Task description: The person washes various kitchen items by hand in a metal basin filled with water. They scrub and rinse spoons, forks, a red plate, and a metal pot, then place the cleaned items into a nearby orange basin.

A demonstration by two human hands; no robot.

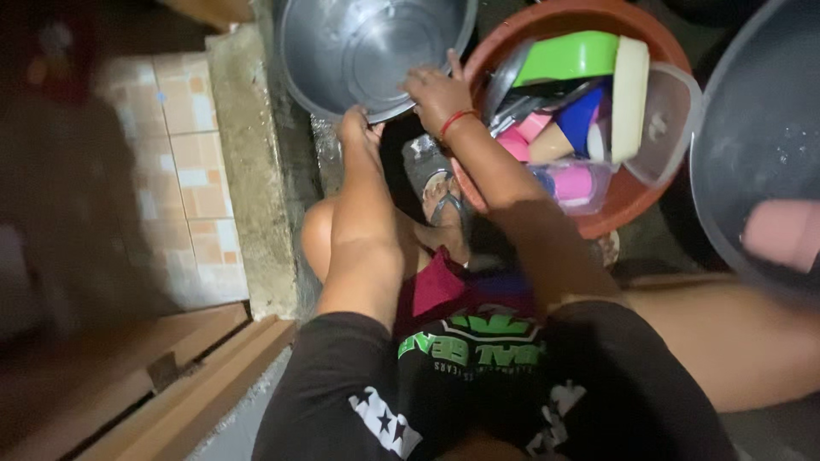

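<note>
I hold a large steel basin (367,47) by its near rim with both hands. My left hand (357,130) grips the rim's lower edge from below. On the rim a little to the right rests my right hand (437,92), fingers curled over the edge, a red band on its wrist. The basin is tilted toward me and looks empty and wet. My knees and a sandalled foot (442,198) lie below it.
A reddish-brown tub (636,209) at the right holds several plastic containers, lids and cups in green, blue, pink and cream. Another large grey basin (760,128) stands at far right. A concrete kerb (248,171) and tiled floor (184,162) lie left, wooden boards (154,376) lower left.
</note>
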